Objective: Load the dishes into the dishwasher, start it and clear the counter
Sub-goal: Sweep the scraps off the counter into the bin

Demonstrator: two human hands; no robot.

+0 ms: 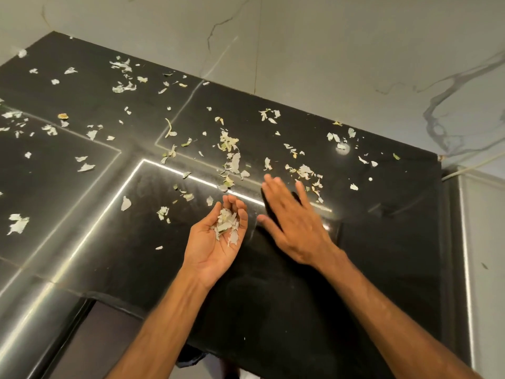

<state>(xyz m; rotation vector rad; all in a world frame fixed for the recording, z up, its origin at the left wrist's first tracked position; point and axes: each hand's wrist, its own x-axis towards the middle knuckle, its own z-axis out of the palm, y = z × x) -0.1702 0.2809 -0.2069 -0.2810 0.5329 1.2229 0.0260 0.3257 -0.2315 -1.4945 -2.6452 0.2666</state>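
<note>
A black polished counter (369, 242) is strewn with pale vegetable scraps, thickest in a patch (232, 157) beyond my hands. My left hand (216, 242) is turned palm up over the counter, fingers cupped round a small heap of scraps (226, 225). My right hand (292, 220) lies flat, palm down, fingers spread and straight, just right of the left hand and slightly blurred. More scraps (307, 172) lie just past its fingertips. No dishes or dishwasher are in view.
A marble-patterned wall (328, 64) rises behind the counter. The counter's right end (440, 187) meets a steel-edged panel (464, 242). Its front edge has a notch (90, 299) at lower left. Scraps also lie at far left (17, 224).
</note>
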